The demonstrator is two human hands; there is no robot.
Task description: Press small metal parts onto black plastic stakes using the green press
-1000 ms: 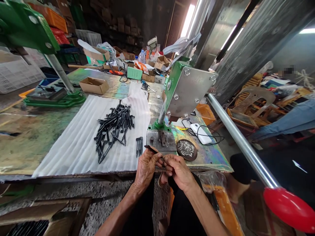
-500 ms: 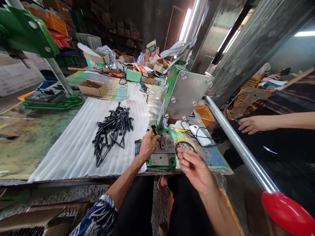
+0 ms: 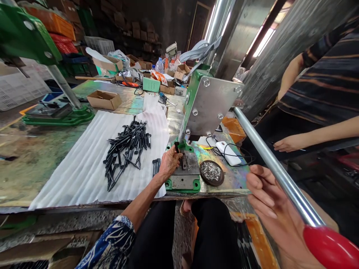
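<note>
My left hand (image 3: pixel 168 163) is closed on a black plastic stake (image 3: pixel 176 146) with a flat head, at the metal plate (image 3: pixel 193 164) of a green hand press (image 3: pixel 190 188). Its fingers hide part of the stake. Beside the lever bar (image 3: pixel 273 160), my right hand (image 3: pixel 269 201) is open, fingers loosely bent and holding nothing visible; the bar passes in front of its palm. The lever's red knob (image 3: pixel 331 244) is just below. A round dark dish (image 3: pixel 216 183) of small shiny metal pieces sits right of the press.
Many black stakes (image 3: pixel 131 144) are heaped on a white foam sheet (image 3: pixel 75 164). Another green press (image 3: pixel 56 117) and a cardboard box (image 3: pixel 103 100) stand left. A white power strip (image 3: pixel 228 153) with black cable lies right. A person in a striped shirt (image 3: pixel 331 82) stands beyond the lever.
My right hand has moved from over the dish to the right, up to the lever, uncovering the dish. My left hand stays on the stake. More of the other person shows.
</note>
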